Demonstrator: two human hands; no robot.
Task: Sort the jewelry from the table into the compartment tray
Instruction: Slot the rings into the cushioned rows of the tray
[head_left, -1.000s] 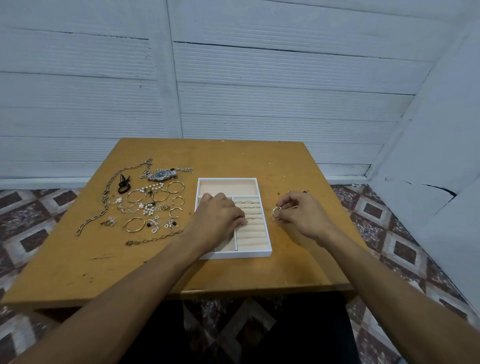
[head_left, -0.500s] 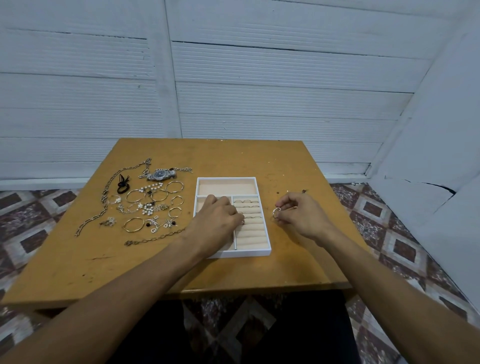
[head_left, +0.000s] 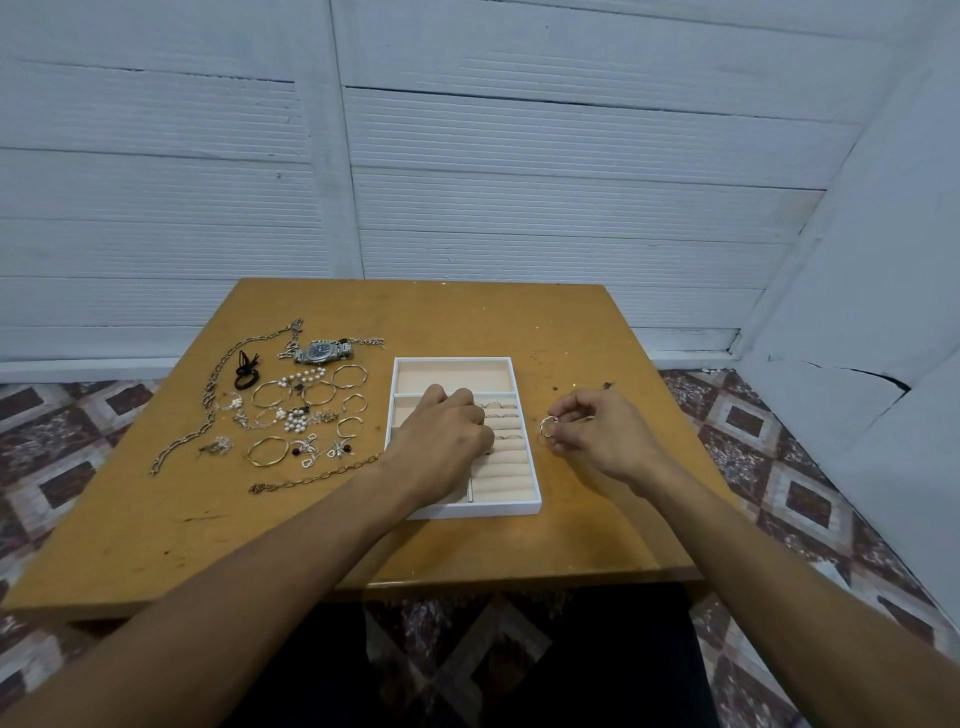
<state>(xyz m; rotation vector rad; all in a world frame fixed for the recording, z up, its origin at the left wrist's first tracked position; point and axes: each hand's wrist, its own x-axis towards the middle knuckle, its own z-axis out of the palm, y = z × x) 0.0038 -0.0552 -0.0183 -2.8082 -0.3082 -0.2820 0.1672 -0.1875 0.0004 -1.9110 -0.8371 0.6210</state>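
Note:
A white compartment tray (head_left: 453, 359) with beige lining lies mid-table. Several rings sit in its ring rolls (head_left: 506, 470) on the right side. My left hand (head_left: 447, 436) is over the tray with curled fingers, the fingertips down at the ring rolls; whatever is under them is hidden. Just right of the tray, my right hand (head_left: 597, 431) pinches a small silver ring (head_left: 546, 426) above the table. Loose jewelry lies left of the tray: a watch (head_left: 322, 352), hoop bangles (head_left: 269, 451), pearl pieces (head_left: 296, 421) and a long silver chain (head_left: 208, 405).
A gold chain (head_left: 317, 475) lies close to my left wrist. A black hair tie (head_left: 244, 371) sits among the jewelry. The wooden table (head_left: 156, 530) has its front edge near me. White panelled walls stand behind and at the right.
My left hand shifted slightly on the ring rolls. The right hand has kept the ring in about the same place.

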